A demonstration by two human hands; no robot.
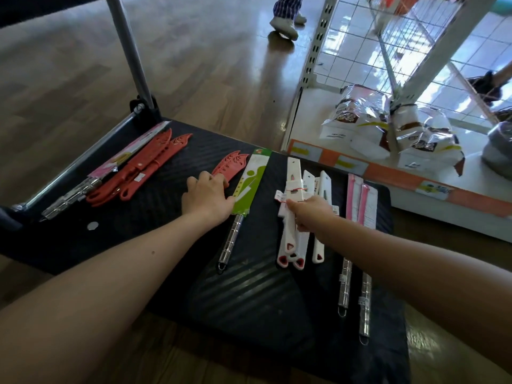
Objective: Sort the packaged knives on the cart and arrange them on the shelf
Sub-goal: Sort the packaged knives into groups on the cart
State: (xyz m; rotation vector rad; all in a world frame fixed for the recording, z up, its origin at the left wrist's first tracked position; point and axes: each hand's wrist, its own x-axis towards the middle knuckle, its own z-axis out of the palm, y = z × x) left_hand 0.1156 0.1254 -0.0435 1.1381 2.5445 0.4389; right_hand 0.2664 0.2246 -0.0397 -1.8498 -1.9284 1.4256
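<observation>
Packaged knives lie in sorted groups on the black cart: red sheathed knives and pink-carded ones at the far left near the handle post, one green-carded knife with a steel handle in the middle, white knives next, and two more pink-carded knives at the right. The left hand lies palm-down, fingers relaxed, on a separate pair of red sheaths, thumb touching the green card. The right hand curls its fingers round the white bundle at mid-length. The shelf stands just right of the cart, bagged goods on its base
</observation>
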